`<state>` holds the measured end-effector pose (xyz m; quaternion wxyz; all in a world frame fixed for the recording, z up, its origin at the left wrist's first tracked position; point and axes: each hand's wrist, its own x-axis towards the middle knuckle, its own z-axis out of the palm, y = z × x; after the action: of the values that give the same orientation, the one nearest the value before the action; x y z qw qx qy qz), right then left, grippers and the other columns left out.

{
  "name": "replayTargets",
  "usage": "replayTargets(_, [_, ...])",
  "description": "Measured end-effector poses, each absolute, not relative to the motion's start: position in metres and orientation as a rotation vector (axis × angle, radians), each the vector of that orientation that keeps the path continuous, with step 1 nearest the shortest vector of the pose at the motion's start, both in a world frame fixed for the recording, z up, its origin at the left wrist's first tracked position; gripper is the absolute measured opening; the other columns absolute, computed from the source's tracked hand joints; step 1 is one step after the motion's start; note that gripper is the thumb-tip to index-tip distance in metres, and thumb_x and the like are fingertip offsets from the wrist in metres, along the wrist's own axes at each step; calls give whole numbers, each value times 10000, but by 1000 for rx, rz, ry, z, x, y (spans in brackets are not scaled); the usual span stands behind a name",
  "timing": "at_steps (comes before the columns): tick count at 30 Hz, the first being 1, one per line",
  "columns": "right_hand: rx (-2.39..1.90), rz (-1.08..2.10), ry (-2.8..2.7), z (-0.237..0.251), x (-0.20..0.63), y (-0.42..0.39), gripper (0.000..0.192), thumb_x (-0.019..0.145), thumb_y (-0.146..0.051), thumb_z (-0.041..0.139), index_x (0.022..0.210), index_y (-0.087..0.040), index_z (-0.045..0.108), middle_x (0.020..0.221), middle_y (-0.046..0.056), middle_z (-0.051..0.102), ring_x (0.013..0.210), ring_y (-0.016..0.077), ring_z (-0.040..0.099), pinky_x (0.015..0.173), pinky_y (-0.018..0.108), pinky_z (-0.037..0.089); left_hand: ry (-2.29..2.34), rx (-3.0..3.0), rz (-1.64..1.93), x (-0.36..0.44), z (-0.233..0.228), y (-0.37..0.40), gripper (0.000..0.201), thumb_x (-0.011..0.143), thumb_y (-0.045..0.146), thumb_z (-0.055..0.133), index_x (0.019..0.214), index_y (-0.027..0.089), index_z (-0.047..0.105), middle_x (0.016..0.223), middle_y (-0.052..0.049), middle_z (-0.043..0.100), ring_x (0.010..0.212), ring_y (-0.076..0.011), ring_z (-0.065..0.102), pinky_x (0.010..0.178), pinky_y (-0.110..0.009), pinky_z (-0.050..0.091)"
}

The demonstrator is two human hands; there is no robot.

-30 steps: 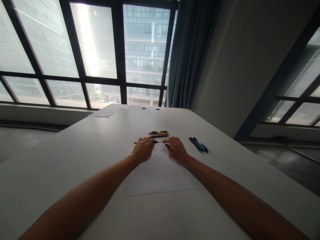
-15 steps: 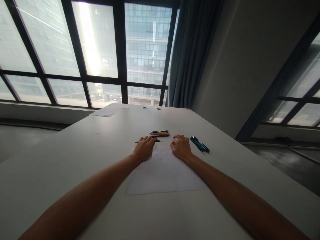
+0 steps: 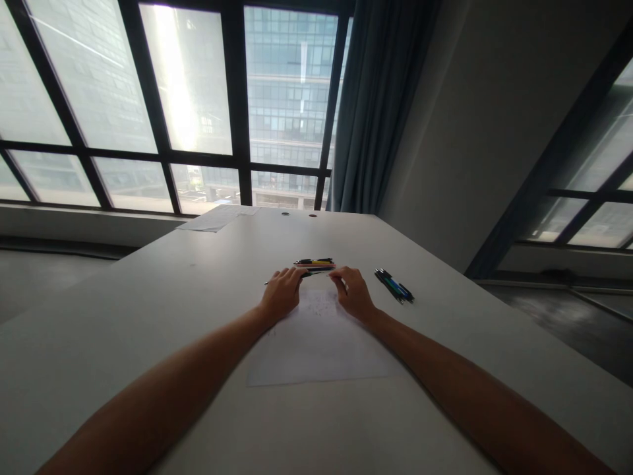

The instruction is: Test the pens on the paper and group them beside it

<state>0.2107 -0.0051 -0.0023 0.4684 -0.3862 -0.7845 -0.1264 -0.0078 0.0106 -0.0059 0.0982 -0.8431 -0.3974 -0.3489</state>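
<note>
Tall windows back a pale desk [image 3: 148,316]. Your left hand [image 3: 281,295] and right hand [image 3: 352,293] pinch opposite ends of a dark pen [image 3: 310,274] at 12 o'clock of a paper sheet [image 3: 316,343], other pens [image 3: 394,286] at 2 o'clock

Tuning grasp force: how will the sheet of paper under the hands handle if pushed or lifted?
The sheet of paper lies thin and flat on the table: likely floppy and very light. The smooth tabletop suggests it slides easily.
</note>
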Motion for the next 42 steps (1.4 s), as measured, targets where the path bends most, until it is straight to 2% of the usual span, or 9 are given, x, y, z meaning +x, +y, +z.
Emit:
replayTargets(8, [-903, -312, -1872, -3, 210, -5, 139, 939, -234, 483, 895, -216, 614, 874, 44, 693, 900, 207, 629, 827, 368, 433, -1193, -2524, -906, -9, -5, 11, 270, 928, 145, 402, 1149, 178, 555, 1043, -80, 655, 953, -222, 587, 824, -373, 451])
replayTargets(17, [-1051, -267, -1983, 0, 207, -10, 180, 936, -225, 464, 926, -203, 643, 928, 65, 697, 940, 206, 614, 868, 361, 422, -1130, -2566, -891, -9, -6, 12, 302, 920, 143, 409, 1178, 189, 557, 1053, -88, 649, 974, -232, 581, 827, -388, 455])
replayTargets(29, [-838, -221, -2079, 0, 202, -13, 145, 916, -230, 544, 868, -195, 677, 802, 38, 721, 756, 177, 630, 818, 349, 437, -927, -2716, -788, -9, -9, 12, 437, 866, 89, 445, 1287, 186, 515, 1047, -95, 637, 996, -221, 581, 890, -379, 480])
replayTargets(36, [-1005, -138, -2027, 0, 202, -14, 174, 883, -354, 620, 935, -197, 674, 851, 47, 722, 768, 183, 642, 833, 357, 443, -934, -2694, -765, -9, -8, 11, 474, 839, 59, 440, 1290, 183, 516, 1039, -96, 641, 991, -228, 581, 892, -395, 488])
replayTargets(42, [-1029, -212, -2059, 0, 204, -14, 136, 893, -229, 538, 862, -192, 665, 818, 43, 697, 788, 183, 621, 814, 348, 421, -959, -2688, -797, -8, -7, 11, 489, 830, 45, 437, 1288, 192, 522, 1024, -94, 643, 982, -229, 584, 891, -395, 494])
